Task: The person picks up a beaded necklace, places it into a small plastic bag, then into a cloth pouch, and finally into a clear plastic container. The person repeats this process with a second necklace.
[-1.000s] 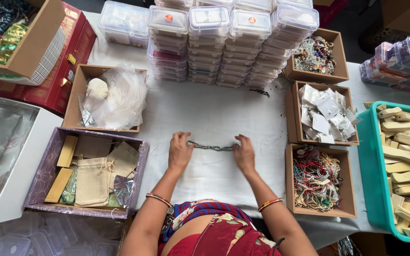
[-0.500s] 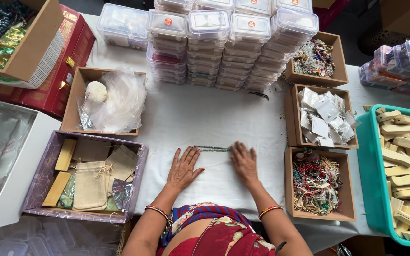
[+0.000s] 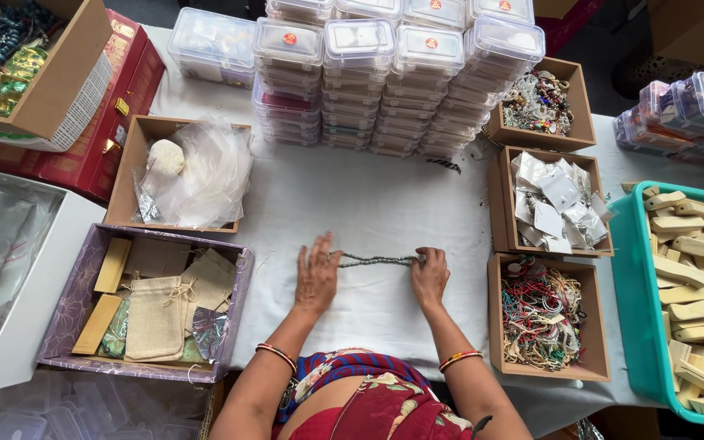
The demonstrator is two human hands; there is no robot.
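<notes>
Beaded strand: (image 3: 376, 260) lies stretched straight on the white cloth (image 3: 368, 204), between both hands.
Left hand: (image 3: 317, 275) flat, fingers spread open, fingertips touching the strand's left end.
Right hand: (image 3: 429, 275) fingers curled, pinching the strand's right end.
Right side: brown box of coloured bead strings (image 3: 543, 314), just beside.
Left side: purple box of cloth pouches (image 3: 156, 305).
Behind: stacked clear plastic boxes (image 3: 393, 73).

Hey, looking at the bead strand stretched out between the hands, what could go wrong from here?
1. The bead strand is pulled straight between the left hand and right hand; a harder tug might snap it and scatter beads over the white cloth.
2. The right hand works close to the open box of tangled strands; a loose end could snag there.
</notes>
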